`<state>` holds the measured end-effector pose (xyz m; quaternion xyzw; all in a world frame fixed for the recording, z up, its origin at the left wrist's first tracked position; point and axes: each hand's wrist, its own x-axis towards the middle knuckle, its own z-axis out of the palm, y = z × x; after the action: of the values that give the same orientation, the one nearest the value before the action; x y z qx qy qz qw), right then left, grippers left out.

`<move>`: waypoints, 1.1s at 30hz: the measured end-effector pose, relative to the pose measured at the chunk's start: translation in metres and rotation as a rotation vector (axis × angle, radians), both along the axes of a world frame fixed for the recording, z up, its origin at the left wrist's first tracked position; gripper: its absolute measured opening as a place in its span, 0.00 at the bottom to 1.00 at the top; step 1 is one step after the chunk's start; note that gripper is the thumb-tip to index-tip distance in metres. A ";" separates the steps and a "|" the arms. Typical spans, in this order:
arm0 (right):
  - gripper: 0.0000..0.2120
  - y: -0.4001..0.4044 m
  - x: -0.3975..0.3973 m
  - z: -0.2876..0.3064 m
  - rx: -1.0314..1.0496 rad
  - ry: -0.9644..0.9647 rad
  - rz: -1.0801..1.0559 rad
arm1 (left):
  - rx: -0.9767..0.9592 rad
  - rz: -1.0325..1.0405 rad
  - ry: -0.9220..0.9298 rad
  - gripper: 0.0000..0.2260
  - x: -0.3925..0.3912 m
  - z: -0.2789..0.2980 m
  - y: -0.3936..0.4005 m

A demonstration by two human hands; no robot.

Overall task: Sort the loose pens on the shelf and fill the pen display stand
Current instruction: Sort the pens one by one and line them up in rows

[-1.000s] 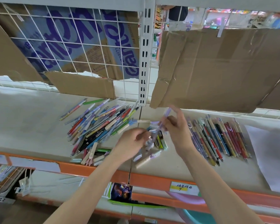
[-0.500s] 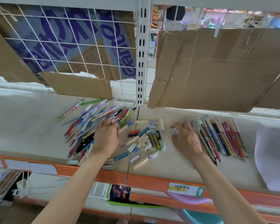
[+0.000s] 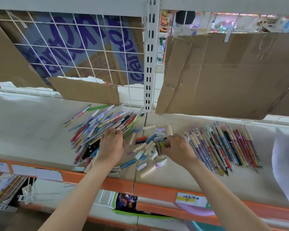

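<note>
A person's left hand (image 3: 111, 145) rests flat, fingers relaxed, on the jumbled pens (image 3: 97, 129) at the left of the shelf (image 3: 32, 130), while the right hand (image 3: 177, 147) pinches a small yellow-green pen (image 3: 162, 145) among scattered caps (image 3: 148, 152); sorted pens (image 3: 223, 145) lie in a row to the right. The pens look light, stiff and smooth, likely to roll or slip, so a mid-barrel pinch seems safest.

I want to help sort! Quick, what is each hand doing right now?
Left hand: open, resting flat on the messy pile of pens.
Right hand: fingers curled, picking at the small pens in the middle; a firm hold cannot be told.
</note>
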<state>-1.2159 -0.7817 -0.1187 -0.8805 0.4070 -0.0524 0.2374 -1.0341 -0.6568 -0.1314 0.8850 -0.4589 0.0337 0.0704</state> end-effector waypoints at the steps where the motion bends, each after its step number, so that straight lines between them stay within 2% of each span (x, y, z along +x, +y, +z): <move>1: 0.07 -0.002 0.000 0.000 0.067 -0.096 -0.037 | -0.001 0.000 0.012 0.13 0.000 0.000 0.001; 5: 0.05 -0.007 -0.002 0.007 0.431 -0.504 -0.203 | -0.144 -0.035 0.209 0.11 -0.002 0.001 0.010; 8: 0.07 -0.005 -0.002 0.013 0.554 -0.615 -0.159 | -0.256 -0.061 0.388 0.08 -0.007 0.007 0.014; 11: 0.08 -0.002 0.000 0.017 0.748 -0.805 -0.167 | -0.305 -0.127 0.541 0.05 -0.012 0.011 0.015; 15: 0.06 0.002 0.003 0.018 0.838 -0.952 -0.212 | -0.330 -0.171 0.627 0.04 -0.017 0.013 0.017; 23: 0.07 0.001 0.003 0.013 0.756 -0.942 -0.216 | -0.339 -0.161 0.627 0.03 -0.016 0.009 0.020; 28: 0.06 0.000 0.001 0.008 0.680 -0.867 -0.202 | -0.245 -0.155 0.497 0.02 -0.010 0.006 0.018; 33: 0.06 0.001 0.001 0.007 0.629 -0.826 -0.198 | -0.363 -0.181 0.267 0.04 -0.002 0.016 -0.024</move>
<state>-1.2153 -0.7809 -0.1119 -0.6299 0.3570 -0.2925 0.6247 -1.0360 -0.6813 -0.1156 0.8096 -0.5095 -0.0080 0.2912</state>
